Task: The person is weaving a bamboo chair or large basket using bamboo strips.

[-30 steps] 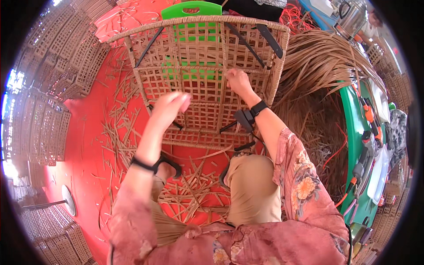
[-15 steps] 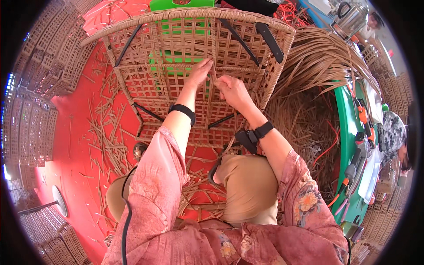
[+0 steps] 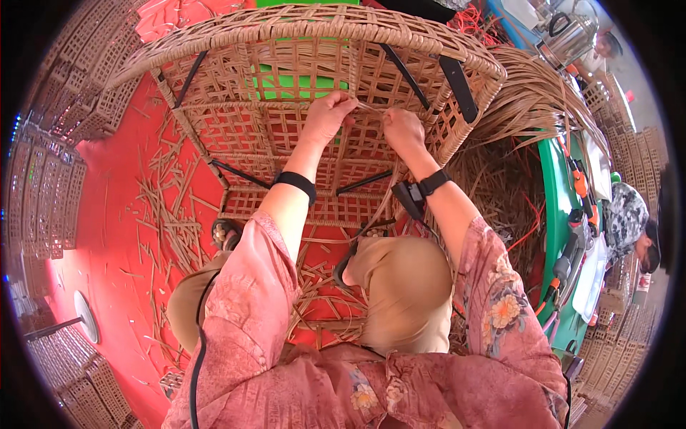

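Note:
A large woven wicker piece (image 3: 307, 28) with an openwork grid stands tilted before my knees, its thick braided rim uppermost. Black flat bars cross its corners, and a wider black strip (image 3: 457, 89) sits near the right end. My left hand (image 3: 329, 118) is pinched in front of the middle of the grid. Closed as well, my right hand (image 3: 404, 132) is a short way to the right. A thin brown wicker strand (image 3: 370, 108) stretches between the two hands, with its ends hidden in my fingers.
Cut strand scraps lie on the red floor (image 3: 111, 193). A bundle of long strands (image 3: 557, 107) hangs at the right, beside a green table (image 3: 549, 207) with tools (image 3: 572, 250). Green plastic (image 3: 293, 82) shows behind the grid. Woven baskets (image 3: 46, 200) stand stacked left; another person (image 3: 629, 222) is far right.
My hands have moved apart sideways, the right one further right, drawing the strand out between them. The wicker piece has tipped, showing more of its upper side beyond the rim.

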